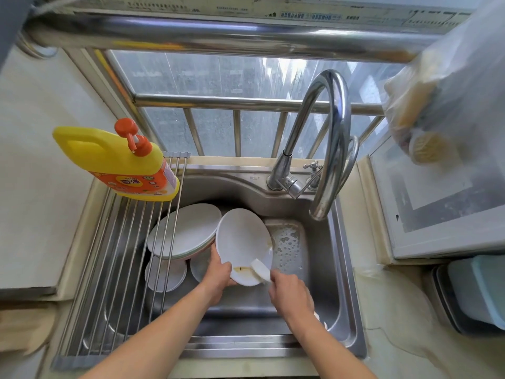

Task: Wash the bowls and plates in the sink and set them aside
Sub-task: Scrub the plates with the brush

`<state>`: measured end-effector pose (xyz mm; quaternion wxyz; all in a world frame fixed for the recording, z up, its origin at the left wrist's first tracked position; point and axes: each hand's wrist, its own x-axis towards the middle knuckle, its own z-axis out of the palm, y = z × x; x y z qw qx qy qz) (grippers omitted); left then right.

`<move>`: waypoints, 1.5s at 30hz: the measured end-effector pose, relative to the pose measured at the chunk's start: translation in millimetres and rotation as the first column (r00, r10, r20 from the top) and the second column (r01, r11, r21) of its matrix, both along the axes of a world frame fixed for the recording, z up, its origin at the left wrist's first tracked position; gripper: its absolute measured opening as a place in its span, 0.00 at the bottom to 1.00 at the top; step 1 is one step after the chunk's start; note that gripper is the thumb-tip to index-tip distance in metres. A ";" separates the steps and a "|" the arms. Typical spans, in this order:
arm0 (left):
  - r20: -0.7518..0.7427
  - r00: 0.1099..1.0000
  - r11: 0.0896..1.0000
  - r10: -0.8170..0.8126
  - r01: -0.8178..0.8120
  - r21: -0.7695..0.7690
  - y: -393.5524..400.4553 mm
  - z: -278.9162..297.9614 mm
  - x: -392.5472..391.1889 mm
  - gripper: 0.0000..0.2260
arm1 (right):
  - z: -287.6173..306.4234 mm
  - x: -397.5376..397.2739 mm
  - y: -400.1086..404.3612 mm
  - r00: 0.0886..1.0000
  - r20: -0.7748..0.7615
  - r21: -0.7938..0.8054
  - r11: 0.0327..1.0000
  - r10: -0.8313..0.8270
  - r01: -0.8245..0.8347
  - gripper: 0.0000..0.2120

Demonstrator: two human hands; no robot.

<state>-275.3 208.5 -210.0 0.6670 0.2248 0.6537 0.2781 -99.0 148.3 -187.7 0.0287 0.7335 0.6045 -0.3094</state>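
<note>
The white oval ceramic plate (pixel 241 239) stands tilted over the stainless steel sink (pixel 347 283), its near rim pinched by the left hand (pixel 218 274), whose fingers (pixel 216 257) curl behind the rim while the thumb lies on the face. Just right of that thumb, the right hand (pixel 291 292) holds a white rectangular sponge (pixel 261 269) against the lower face of the plate, its fingers wrapped round the sponge's near end. Between thumb and sponge runs a streak of brownish residue (pixel 241 268), so the scrubbing looks to be barely begun. Beyond the left fingers, a second white oval plate (pixel 185 231) leans on other dishes, and two round white bowls (pixel 166 272) lie below it, partly under the steel rod drying rack (pixel 114 269) that spans the sink's left side and carries a yellow detergent bottle with an orange pump (pixel 120 160). The curved chrome faucet (pixel 325 149) hangs beyond the right fingers; no stream of water is visible. The main risk, I judge, is the thin, wet pinch at a single rim: a firm push from the sponge could lever the plate loose, dropping it onto the dishes or steel beneath and chipping it. Wiping past the residue would also leave the plate dirty.
</note>
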 end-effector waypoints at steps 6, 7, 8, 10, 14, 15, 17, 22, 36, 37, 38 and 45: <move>0.002 0.999 0.999 0.034 -0.034 -0.015 0.8 -5.1 1.0 0.35 | -2.5 -1.8 -0.3 0.996 -0.024 0.032 0.995 0.090 -0.089 0.06; 0.009 0.999 0.999 0.031 -0.030 -0.017 0.9 -5.6 1.3 0.36 | -4.4 0.7 0.6 0.996 0.046 -0.005 0.997 0.080 -0.080 0.08; 0.014 1.000 0.999 0.027 -0.027 -0.021 -0.2 -6.6 1.6 0.36 | -6.0 2.1 0.3 0.994 0.076 -0.021 0.997 0.080 -0.079 0.09; 0.005 1.000 1.000 0.023 -0.023 -0.020 -1.0 -8.7 2.2 0.36 | -2.5 -0.2 -0.3 0.996 -0.021 0.013 0.997 0.081 -0.081 0.07; -0.020 0.999 0.999 0.031 -0.031 -0.016 -2.1 -12.3 1.0 0.36 | 1.7 0.3 -2.9 0.988 -0.132 0.046 0.996 0.077 -0.072 0.07; -0.017 0.999 0.999 0.030 -0.030 -0.013 -2.3 -11.3 1.3 0.36 | -0.4 2.2 -2.2 0.996 -0.086 0.026 0.999 0.026 -0.024 0.08; -0.007 1.000 1.000 0.029 -0.029 -0.003 -3.2 -11.0 2.5 0.35 | -6.5 3.4 0.4 0.998 -0.036 -0.012 0.998 -0.059 0.058 0.07; -0.010 0.999 0.999 0.037 -0.037 0.011 -3.6 -12.4 1.0 0.34 | -7.2 -4.6 5.2 0.974 -0.227 -0.055 0.998 -0.021 0.009 0.07; -0.008 1.000 1.000 0.005 -0.005 0.022 -2.6 -8.7 -3.2 0.35 | -13.7 6.4 5.4 0.993 -0.047 -0.007 0.994 0.106 -0.106 0.05; -0.012 1.000 1.000 0.006 -0.005 0.024 -3.0 -8.7 -3.8 0.35 | -11.5 1.8 3.9 0.985 -0.110 0.003 0.991 0.133 -0.134 0.05; -0.013 1.000 1.000 0.008 -0.007 0.024 -3.5 -8.0 -4.6 0.35 | -9.6 -1.7 2.8 0.974 -0.152 0.017 0.986 0.169 -0.168 0.06; 0.000 1.000 0.999 -0.017 0.017 0.032 -2.1 -2.4 -4.6 0.34 | -19.2 -1.6 6.0 0.997 -0.047 -0.023 0.998 0.065 -0.067 0.07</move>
